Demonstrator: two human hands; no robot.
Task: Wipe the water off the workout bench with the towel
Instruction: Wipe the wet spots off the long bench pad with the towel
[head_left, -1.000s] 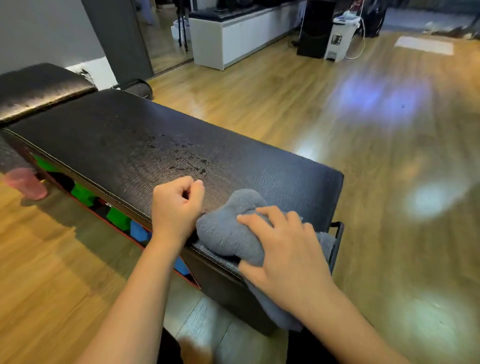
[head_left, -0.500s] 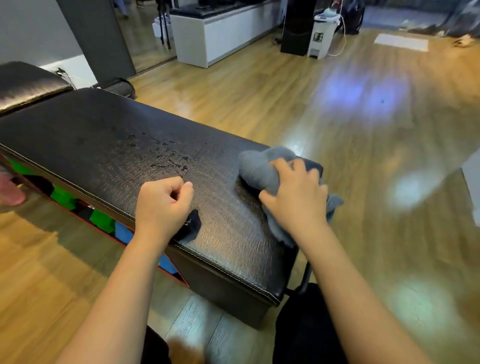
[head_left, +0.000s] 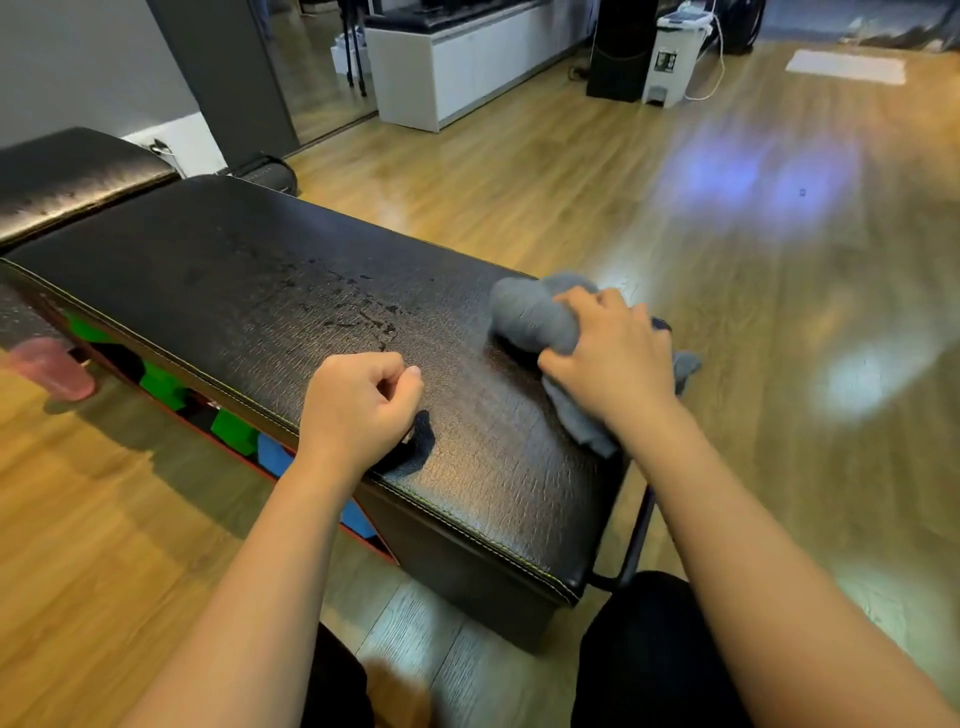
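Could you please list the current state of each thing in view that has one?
Bench: wet in the middle.
Water: droplets, unwiped.
Towel: bunched, pressed on the bench's far edge.
Right hand: gripping the towel.
Left hand: fisted, empty, on the near edge.

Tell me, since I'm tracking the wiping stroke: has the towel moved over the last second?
Yes. The towel went from the bench's near edge across to its far edge.

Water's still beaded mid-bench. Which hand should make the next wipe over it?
Right. The right hand already grips the grey towel on the bench, just beside the water droplets. The left hand is a bare fist at the near edge.
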